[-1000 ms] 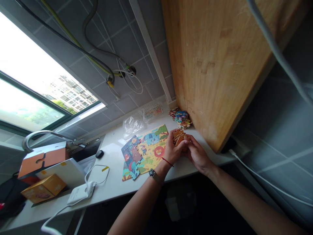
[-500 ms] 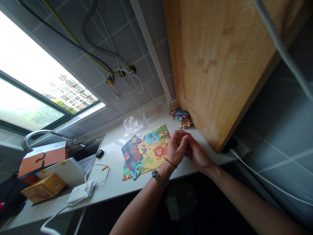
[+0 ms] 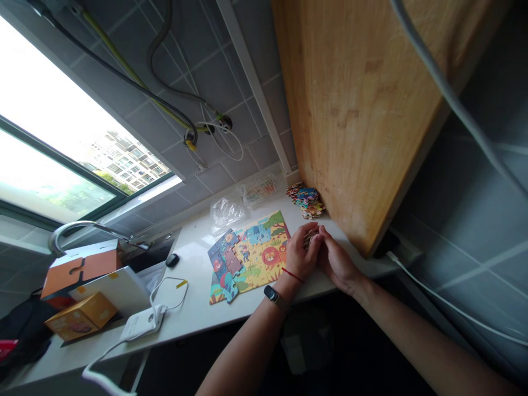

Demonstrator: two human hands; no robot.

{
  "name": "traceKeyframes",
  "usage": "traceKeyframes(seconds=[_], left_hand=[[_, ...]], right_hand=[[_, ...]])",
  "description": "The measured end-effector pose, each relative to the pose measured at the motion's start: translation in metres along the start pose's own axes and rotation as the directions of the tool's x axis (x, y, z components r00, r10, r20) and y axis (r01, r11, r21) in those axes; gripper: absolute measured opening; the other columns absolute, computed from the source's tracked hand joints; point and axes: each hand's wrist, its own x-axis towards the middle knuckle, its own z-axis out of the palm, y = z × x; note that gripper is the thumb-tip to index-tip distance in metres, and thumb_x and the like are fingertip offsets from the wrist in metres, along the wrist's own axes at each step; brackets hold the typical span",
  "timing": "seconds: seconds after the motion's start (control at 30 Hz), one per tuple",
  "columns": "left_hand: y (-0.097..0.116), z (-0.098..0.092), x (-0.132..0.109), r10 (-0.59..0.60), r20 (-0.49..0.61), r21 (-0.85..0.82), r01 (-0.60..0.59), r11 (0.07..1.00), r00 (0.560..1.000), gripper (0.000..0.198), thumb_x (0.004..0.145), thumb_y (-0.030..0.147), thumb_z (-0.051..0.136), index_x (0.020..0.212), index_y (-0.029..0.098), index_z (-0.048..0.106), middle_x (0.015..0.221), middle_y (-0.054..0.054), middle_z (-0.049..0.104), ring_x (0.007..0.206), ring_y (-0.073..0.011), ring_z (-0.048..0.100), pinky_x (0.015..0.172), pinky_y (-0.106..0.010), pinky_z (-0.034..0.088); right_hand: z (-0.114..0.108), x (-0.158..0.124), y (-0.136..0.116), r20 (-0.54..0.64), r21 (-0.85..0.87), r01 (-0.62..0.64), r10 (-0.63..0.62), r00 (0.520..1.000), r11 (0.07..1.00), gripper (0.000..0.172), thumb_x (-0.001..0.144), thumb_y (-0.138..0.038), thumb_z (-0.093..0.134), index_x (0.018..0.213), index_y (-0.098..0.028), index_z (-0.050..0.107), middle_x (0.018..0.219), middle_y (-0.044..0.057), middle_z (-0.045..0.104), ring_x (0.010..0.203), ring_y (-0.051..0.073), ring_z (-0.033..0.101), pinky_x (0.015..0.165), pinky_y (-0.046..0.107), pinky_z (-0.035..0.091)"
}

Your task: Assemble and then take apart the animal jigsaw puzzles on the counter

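Note:
My left hand (image 3: 302, 254) and my right hand (image 3: 336, 259) are cupped together above the counter's front edge, closed around a small stack of puzzle pieces (image 3: 311, 235). Only the edges of these pieces show between the fingers. Left of my hands lies a jigsaw puzzle (image 3: 256, 250) with colourful animals, among them a red lion and a blue elephant. Several dark and blue pieces on its left side sit askew over the rest. Beyond my hands, a heap of loose puzzle pieces (image 3: 308, 201) rests against the wooden board.
A large wooden board (image 3: 342, 110) stands at the right. Clear plastic packaging (image 3: 227, 213) lies behind the puzzle. On the left are a black computer mouse (image 3: 172, 260), a white power strip (image 3: 143, 323), an orange box (image 3: 84, 269), a yellow box (image 3: 82, 317) and a faucet (image 3: 94, 225).
The camera view has shifted slightly. My hands stay together around the puzzle pieces, with the left wrist turned a little so the watch face shows more.

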Motion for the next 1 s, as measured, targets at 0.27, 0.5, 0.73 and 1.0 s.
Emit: traceKeyframes(seconds=[0.27, 0.5, 0.73, 1.0], left_hand=[[0.013, -0.02, 0.0, 0.176, 0.363, 0.23, -0.271, 0.935, 0.915, 0.074, 0.077, 0.013, 0.068, 0.147, 0.022, 0.046, 0.145, -0.013, 0.057, 0.132, -0.0321, 0.056, 0.113, -0.049, 0.047], [0.014, -0.029, -0.005, 0.173, 0.35, 0.298, -0.285, 0.911, 0.921, 0.068, 0.084, 0.007, 0.058, 0.149, 0.024, 0.046, 0.154, -0.012, 0.051, 0.14, -0.03, 0.05, 0.118, -0.052, 0.043], [0.004, -0.039, 0.006, 0.059, 0.36, 0.331, -0.187, 0.925, 0.931, 0.055, 0.096, 0.016, 0.053, 0.15, 0.023, 0.045, 0.145, -0.011, 0.061, 0.136, -0.0271, 0.056, 0.115, -0.047, 0.048], [-0.01, -0.062, 0.032, 0.021, 0.28, 0.41, -0.139, 0.901, 0.96, 0.061, 0.091, 0.008, 0.049, 0.15, 0.021, 0.044, 0.152, -0.012, 0.055, 0.139, -0.0256, 0.054, 0.117, -0.045, 0.046]], right_hand=[[0.001, -0.002, -0.009, -0.114, 0.12, -0.004, 0.018, 0.993, 0.993, 0.026, 0.08, -0.05, 0.076, 0.091, -0.027, 0.068, 0.093, 0.0, 0.078, 0.109, 0.029, 0.071, 0.093, 0.041, 0.06], [0.003, -0.006, -0.015, 0.014, 0.15, -0.079, 0.077, 0.997, 0.986, 0.017, 0.084, -0.043, 0.072, 0.091, -0.028, 0.069, 0.09, -0.001, 0.077, 0.104, 0.026, 0.072, 0.092, 0.04, 0.058], [-0.003, -0.005, -0.019, 0.138, 0.192, -0.196, 0.171, 0.976, 0.962, 0.029, 0.092, -0.054, 0.065, 0.105, -0.029, 0.068, 0.092, 0.0, 0.077, 0.083, 0.02, 0.071, 0.076, 0.034, 0.056], [-0.004, -0.005, -0.014, 0.112, 0.114, -0.285, 0.273, 0.956, 0.952, 0.022, 0.093, -0.043, 0.07, 0.11, -0.03, 0.065, 0.111, 0.002, 0.077, 0.104, 0.021, 0.073, 0.087, 0.037, 0.055]])
